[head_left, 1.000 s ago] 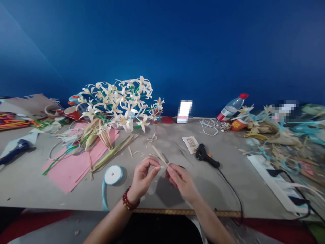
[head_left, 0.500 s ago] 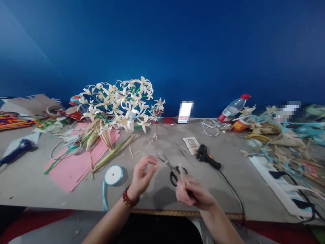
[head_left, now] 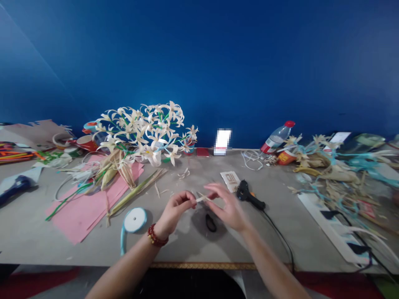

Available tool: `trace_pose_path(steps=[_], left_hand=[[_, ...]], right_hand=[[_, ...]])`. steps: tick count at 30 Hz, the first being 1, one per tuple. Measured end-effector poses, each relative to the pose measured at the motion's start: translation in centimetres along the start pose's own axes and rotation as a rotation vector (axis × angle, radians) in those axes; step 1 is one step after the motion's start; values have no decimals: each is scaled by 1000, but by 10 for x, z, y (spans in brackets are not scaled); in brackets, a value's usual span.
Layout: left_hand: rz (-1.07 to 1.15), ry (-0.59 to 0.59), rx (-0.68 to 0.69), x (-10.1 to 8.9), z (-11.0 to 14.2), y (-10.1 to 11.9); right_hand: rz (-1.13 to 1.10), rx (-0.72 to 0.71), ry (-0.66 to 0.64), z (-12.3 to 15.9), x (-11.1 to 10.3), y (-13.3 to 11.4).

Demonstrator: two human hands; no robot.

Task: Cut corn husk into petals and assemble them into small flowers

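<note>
My left hand [head_left: 174, 212], with a red beaded bracelet [head_left: 155, 236] at the wrist, pinches one end of a short pale strip [head_left: 201, 199], which looks like dried husk. At its other end, the thumb and fingers of my right hand [head_left: 230, 209] close on the same strip. Both hands are held above the table, close together. Below and behind my right hand lie the scissors [head_left: 211, 223]; one black handle loop shows and the rest is mostly hidden.
A blue ribbon roll [head_left: 135, 219] lies left of my hands, near pink sheets [head_left: 75, 220]. White husk flowers [head_left: 143, 128] stand behind. To the right are a black glue gun [head_left: 251, 195] with its cord, a power strip [head_left: 330, 228] and a bottle [head_left: 276, 139].
My right hand has moved up and left with the pale strip, which was upright in its fist. My left hand, loosely curled before, now pinches the strip's other end. The view has shifted slightly.
</note>
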State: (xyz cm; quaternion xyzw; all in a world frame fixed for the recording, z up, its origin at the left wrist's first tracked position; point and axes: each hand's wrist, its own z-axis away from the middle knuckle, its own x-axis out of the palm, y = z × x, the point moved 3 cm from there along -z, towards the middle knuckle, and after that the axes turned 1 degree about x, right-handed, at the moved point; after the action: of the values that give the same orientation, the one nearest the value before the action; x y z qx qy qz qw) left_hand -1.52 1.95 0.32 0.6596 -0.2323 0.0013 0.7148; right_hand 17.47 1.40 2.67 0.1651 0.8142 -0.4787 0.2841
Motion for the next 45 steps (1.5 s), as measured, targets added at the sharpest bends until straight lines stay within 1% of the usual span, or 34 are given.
trace_pose_path(steps=[2,3,6,8,9,10,12,14,15,16,19,24,30,33,35,39,40,41,44,45], left_hand=[[67,2,-50,0,-2,-1],[117,4,-85,0,-3,-3],[255,-15,-195,-2,-6,-9],[241,-19,-199,-5,-8,-13],[173,-1,-152,-8,-10,-13],[56,32,-63,-11,-11,-13],[-283,101,190,-15,-11,-8],[-617,122,415,-14,-10,-6],[-737,115,480,-13,-9,-6],[-817,102,512,-12,-8,-7],[-906,87,508,-11,-7,-12],[-923,95,469,-11,-7,-17],[-952,143,488,-9,-7,-21],[-981,157,497,-12,-9,-21],[-996,189,500,-17,-11,-19],[-946,325,496,-31,-14,-10],[-918,323,487,-32,-14,-8],[-891,290,472,-31,-15,-7],[-847,124,439,-19,-13,-9],[-849,91,440,-14,-12,-10]], right_hand=[[-19,-113,-14,-10,5,-12],[-18,-149,-15,-13,8,-14],[-32,-189,-26,-22,14,-10],[-33,-187,-33,-24,19,-2],[-32,-172,-32,-24,21,2],[-30,-148,-25,-24,24,6],[-30,-87,-6,-22,29,14],[-31,-42,-4,-19,34,19],[-29,-30,-9,-17,37,21],[-24,-20,-22,-15,39,22],[-10,-7,-48,-12,43,22],[7,0,-61,-10,46,19],[43,-5,-21,-8,53,15],[50,6,2,-7,53,14],[36,18,20,-6,51,14],[-53,55,94,-5,44,17],[-78,64,105,-5,43,18],[-98,73,107,-5,43,18],[-117,91,74,-5,46,18],[-111,93,64,-5,47,18]])
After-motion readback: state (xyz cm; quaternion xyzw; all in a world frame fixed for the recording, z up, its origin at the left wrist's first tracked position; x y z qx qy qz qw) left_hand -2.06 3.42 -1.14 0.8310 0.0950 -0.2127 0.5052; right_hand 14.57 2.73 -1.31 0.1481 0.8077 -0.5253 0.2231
